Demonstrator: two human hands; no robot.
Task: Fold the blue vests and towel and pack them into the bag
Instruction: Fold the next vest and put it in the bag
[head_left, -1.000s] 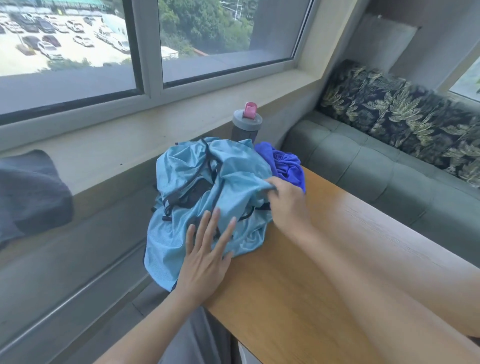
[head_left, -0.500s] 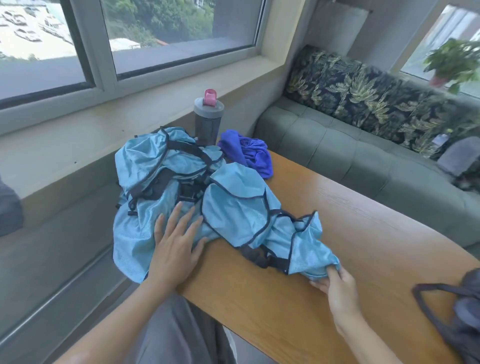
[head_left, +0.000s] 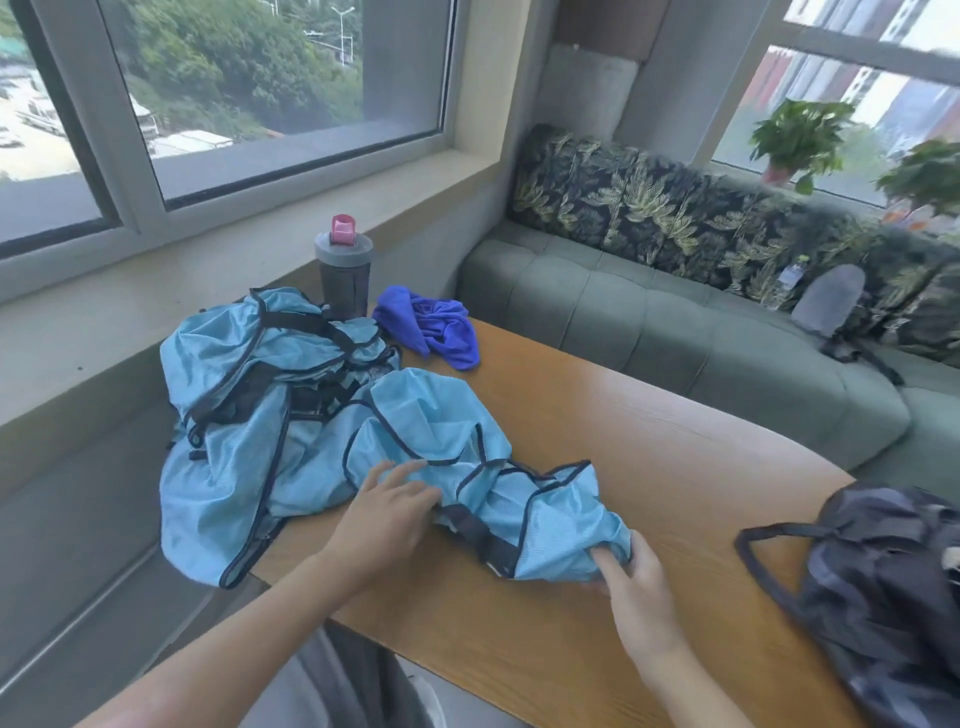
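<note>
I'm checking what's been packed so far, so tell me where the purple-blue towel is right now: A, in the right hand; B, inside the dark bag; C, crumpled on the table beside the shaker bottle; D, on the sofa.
C: the purple-blue towel lies crumpled on the wooden table just right of the shaker bottle, apart from the dark bag and both hands.

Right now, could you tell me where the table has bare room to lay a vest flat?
Bare wood lies between the pulled-out vest and the dark bag, and behind the vest toward the sofa. The window corner is crowded: vest pile, towel, bottle.
</note>
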